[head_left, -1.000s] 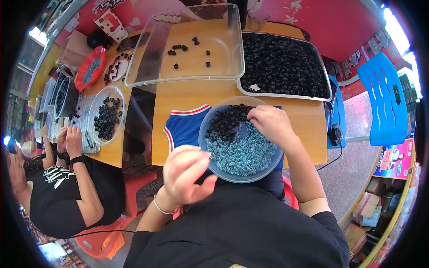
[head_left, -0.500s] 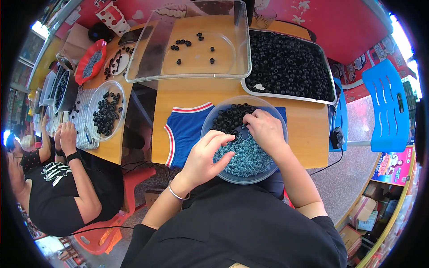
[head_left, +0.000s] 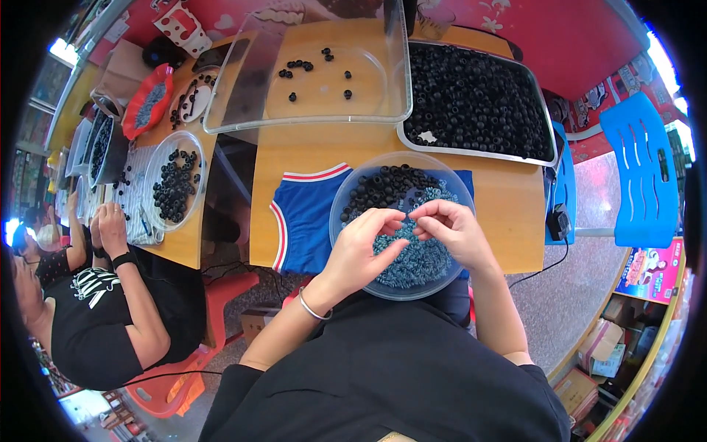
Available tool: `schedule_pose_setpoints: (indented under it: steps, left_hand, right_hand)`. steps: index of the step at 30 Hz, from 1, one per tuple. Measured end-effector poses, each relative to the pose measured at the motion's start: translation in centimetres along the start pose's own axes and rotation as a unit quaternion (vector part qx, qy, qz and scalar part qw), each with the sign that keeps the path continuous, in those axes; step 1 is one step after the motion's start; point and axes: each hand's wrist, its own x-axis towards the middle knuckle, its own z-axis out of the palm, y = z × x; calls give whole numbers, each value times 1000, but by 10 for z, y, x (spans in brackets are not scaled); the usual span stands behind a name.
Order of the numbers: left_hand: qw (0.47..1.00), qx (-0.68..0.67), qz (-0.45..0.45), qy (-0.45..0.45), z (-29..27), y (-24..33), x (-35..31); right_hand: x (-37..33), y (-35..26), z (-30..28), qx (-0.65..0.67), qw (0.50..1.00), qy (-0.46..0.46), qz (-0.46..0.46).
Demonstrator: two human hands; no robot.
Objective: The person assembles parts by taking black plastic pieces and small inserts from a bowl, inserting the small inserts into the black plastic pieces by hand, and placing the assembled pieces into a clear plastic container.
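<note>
A round clear tub (head_left: pixel 340 264) stands close in front of me, partly on the blue cloth (head_left: pixel 303 214) with red-and-white trim. Black beads (head_left: pixel 384 188) fill its far left part, and small bluish translucent pieces (head_left: pixel 412 267) lie heaped in the near part. Over the middle, my left hand (head_left: pixel 364 249) has curled fingers with the thumb a little apart. Facing it, my right hand (head_left: pixel 455 234) pinches thumb and fingers together. Their fingertips almost meet; anything held there is too small or hidden to make out.
A big clear bin (head_left: pixel 309 121) with a few black beads stands behind the tub. Beside it sits a white-rimmed tray (head_left: pixel 479 153) heaped with black beads. At left, a co-worker (head_left: pixel 110 309) sits near another bead bowl (head_left: pixel 151 193). A blue chair (head_left: pixel 639 177) stands right.
My right hand has come out of the beads and moved back toward me. My left hand has shifted slightly right, bringing both sets of fingertips close together.
</note>
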Motion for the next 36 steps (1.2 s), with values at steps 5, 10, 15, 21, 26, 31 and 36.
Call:
schedule_pose_setpoints:
  steps: [5,10,15,21,26,31,36]
  left_hand:
    - [999,-39,21,9,9,3,3]
    - [999,-33,22,13,10,5,5]
    - [994,100,47,25,-1,-7,16]
    - [958,260,121,27,7,-24,48]
    - [927,341,154,15,11,-31,66]
    - [940,325,99,22,-10,-25,55]
    - [942,315,111,17,-9,-33,38]
  right_hand:
    - [-11,7,4,76,997,-3,5]
    - [-13,16,1,108,994,6,-18]
    - [-16,7,5,118,992,47,-3]
    - [-22,12,-16,95,993,65,-12]
    - [-24,11,-19,73,993,91,-30]
    - [-27,10,-22,44,993,101,-46]
    - [-22,5,-17,31,993,100,-47]
